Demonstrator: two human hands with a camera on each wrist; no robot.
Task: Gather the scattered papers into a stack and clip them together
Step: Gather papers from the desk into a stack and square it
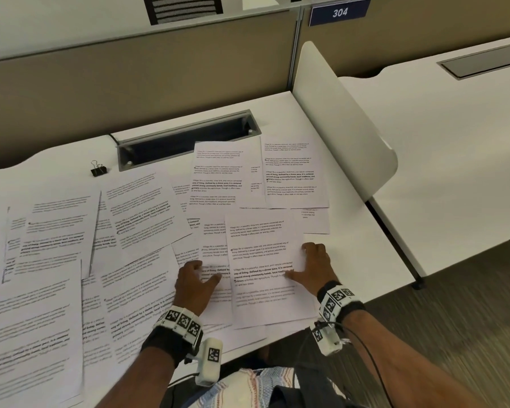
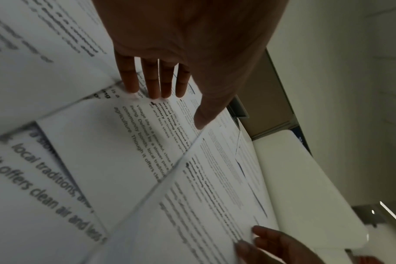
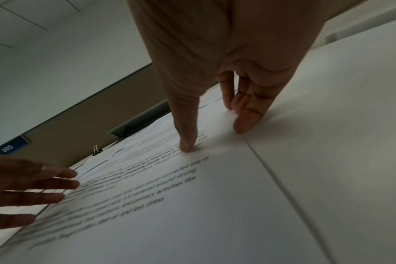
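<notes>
Fingers [image 2: 151,84] of our left hand [image 1: 193,285] lie straight and close together, tips pressed on a printed sheet, thumb angled off to the side; nothing is curled around the paper. Our right hand [image 1: 314,267] rests at the right edge of the top sheet [image 1: 265,269], thumb tip [image 3: 187,144] pushed down on the page and the other fingers straight, set down just at the paper's edge on the desk [image 1: 365,231].

Going by size, the white desk carries everything, with a tan partition [image 1: 130,83] behind it and a white side divider [image 1: 336,128] to the right. Scattered papers [image 1: 56,260] cover most of the desk from the left edge to the right, overlapping at many angles, not yet stacked. Every page carries the same repeated paragraph; we can read "Village life is a peaceful, close-knit, and nature-connected way of living," and a bold line, "Defined by a slower pace, it is centered around strong community bonds, local traditions." A grey cable tray [image 1: 186,139] is sunk in the desk's far side.

On the partition a blue plate [image 1: 339,12] reads "304"; the right wrist view shows another [image 3: 8,148] reading "305".

Smallest, the black binder clip [image 1: 97,169] stands on the desk left of the tray, beyond the papers, well apart from both hands.
</notes>
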